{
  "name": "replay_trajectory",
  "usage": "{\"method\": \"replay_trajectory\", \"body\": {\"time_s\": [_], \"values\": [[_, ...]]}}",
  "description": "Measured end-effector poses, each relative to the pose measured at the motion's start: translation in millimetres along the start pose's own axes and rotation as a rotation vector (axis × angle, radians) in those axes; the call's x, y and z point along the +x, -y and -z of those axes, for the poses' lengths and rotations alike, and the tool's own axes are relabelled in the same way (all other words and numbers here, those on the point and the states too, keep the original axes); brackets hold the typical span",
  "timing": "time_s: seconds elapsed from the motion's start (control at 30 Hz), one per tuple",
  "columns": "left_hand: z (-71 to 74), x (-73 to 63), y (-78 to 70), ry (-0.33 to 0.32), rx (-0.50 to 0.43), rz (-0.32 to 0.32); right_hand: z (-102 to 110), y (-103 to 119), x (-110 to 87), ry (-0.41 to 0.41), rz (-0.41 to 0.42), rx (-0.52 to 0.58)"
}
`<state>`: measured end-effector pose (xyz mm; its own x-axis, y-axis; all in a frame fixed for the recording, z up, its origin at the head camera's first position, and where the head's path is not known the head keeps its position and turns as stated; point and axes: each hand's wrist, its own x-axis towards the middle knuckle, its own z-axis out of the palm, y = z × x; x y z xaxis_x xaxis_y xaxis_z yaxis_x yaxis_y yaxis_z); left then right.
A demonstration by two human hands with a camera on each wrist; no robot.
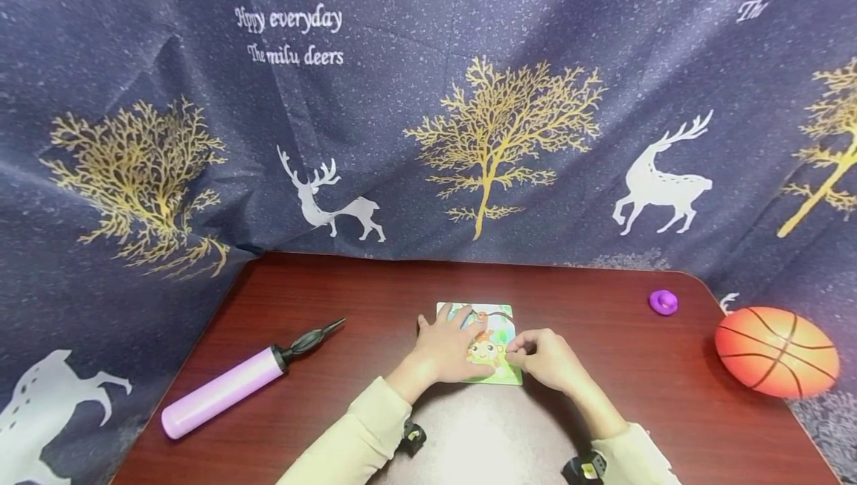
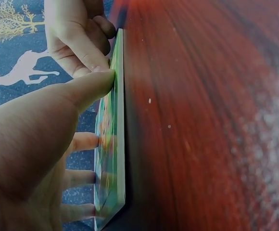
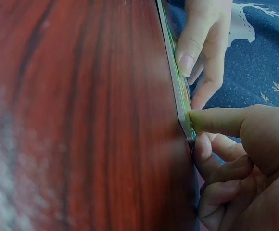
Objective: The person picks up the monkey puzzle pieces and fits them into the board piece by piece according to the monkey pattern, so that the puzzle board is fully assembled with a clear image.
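Note:
A thin square board (image 1: 504, 375) with a bright cartoon picture, a round smiling animal face on green, lies flat on the table. Over its left half my left hand (image 1: 445, 349) is spread, fingertips and thumb touching the picture. In the left wrist view the left thumb (image 2: 94, 86) rests close to the near edge. My right hand (image 1: 550, 360) pinches the board's right edge. Its thumb (image 3: 221, 120) presses on the picture face near a corner in the right wrist view, while the curled fingers sit just beside the rim.
A pink hand pump (image 1: 224, 392) with a black nozzle lies on the left of the dark red wooden table (image 1: 375, 284). A small purple hat-shaped thing (image 1: 663, 302) is at the back right. An orange basketball-patterned ball (image 1: 777, 352) sits at the right edge. A patterned curtain (image 1: 428, 98) hangs behind.

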<state>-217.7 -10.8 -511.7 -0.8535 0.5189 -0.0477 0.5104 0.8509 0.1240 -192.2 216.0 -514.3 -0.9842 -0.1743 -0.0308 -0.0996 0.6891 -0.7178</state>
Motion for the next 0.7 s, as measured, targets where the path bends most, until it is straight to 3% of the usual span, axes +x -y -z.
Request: {"method": "replay_trajectory", "body": {"time_s": [0.43,0.7], "values": [[-2.2,-1.4,-8.0,-0.012,0.023,-0.018,4.3,-4.3,-5.4,0.021,-0.005,-0.007],[-1.5,-2.5,-7.4,-0.047,0.026,-0.049,7.0,-4.7,-3.3,0.024,0.056,-0.038]]}}
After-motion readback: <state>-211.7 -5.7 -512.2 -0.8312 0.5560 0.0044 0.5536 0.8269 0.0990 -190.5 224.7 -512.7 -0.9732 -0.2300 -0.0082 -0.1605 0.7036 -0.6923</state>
